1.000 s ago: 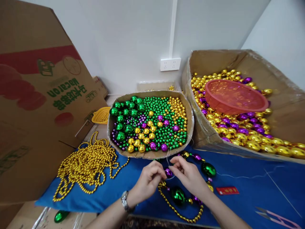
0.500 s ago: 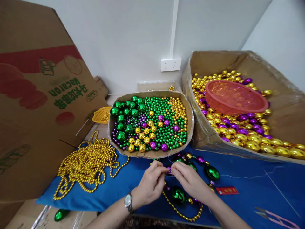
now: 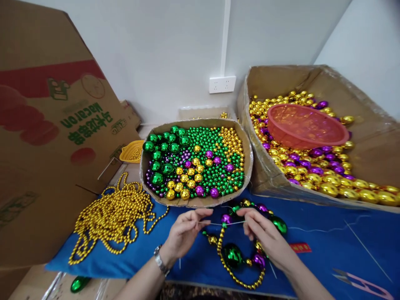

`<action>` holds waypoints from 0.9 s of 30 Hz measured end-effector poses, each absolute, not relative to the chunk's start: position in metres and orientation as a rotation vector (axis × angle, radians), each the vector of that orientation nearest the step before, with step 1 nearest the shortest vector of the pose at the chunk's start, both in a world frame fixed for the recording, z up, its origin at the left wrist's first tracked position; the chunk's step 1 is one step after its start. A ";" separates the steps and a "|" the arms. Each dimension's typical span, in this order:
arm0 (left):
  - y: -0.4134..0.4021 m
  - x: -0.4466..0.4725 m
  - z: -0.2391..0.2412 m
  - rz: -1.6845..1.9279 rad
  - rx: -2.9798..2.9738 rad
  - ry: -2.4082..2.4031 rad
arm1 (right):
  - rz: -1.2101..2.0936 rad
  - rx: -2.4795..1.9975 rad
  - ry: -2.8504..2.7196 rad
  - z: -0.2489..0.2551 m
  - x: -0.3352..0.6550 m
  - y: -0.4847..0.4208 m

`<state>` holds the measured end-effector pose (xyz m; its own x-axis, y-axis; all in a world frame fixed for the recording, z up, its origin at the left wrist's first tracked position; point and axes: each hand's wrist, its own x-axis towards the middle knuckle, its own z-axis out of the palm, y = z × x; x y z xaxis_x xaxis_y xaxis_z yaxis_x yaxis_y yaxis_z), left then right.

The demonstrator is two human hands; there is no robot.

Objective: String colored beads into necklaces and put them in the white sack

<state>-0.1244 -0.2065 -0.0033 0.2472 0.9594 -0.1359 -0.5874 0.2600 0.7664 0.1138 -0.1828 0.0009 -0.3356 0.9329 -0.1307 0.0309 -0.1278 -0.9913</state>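
Note:
A thin pale thread point(image 3: 235, 223) is drawn taut between my hands. My left hand point(image 3: 186, 230) pinches one side of it, wearing a wristwatch at the wrist. The other side is pinched in my right hand point(image 3: 258, 227). At the middle of the thread, a small green bead point(image 3: 224, 225) and a purple bead point(image 3: 226, 218) sit at the end of a gold bead chain point(image 3: 225, 266). Around and below my hands lies a bead garland with a large green bead point(image 3: 232, 255), purple ones and gold ones on the blue cloth point(image 3: 187, 266).
A shallow cardboard box point(image 3: 196, 203) of mixed beads stands ahead. Right of it is a bigger carton point(image 3: 265, 175) with gold and purple beads and a red basket point(image 3: 308, 125). Gold bead strands point(image 3: 115, 221) lie left, pink-handled thread snips point(image 3: 359, 283) at right. A large carton point(image 3: 62, 187) stands left.
My hands were close together over the thread; now they have moved apart, left and right, pulling it straight. The gold chain's upper end now shows between them.

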 end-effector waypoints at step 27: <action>-0.203 -0.102 0.005 1.064 0.873 0.931 | 0.696 -0.932 -2.155 0.014 0.126 -0.183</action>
<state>-0.1016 -0.2026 0.0053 0.2107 0.9587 -0.1913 -0.3167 0.2520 0.9144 0.1261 -0.1830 0.0137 -0.5133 0.7741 0.3706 0.4107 0.6007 -0.6859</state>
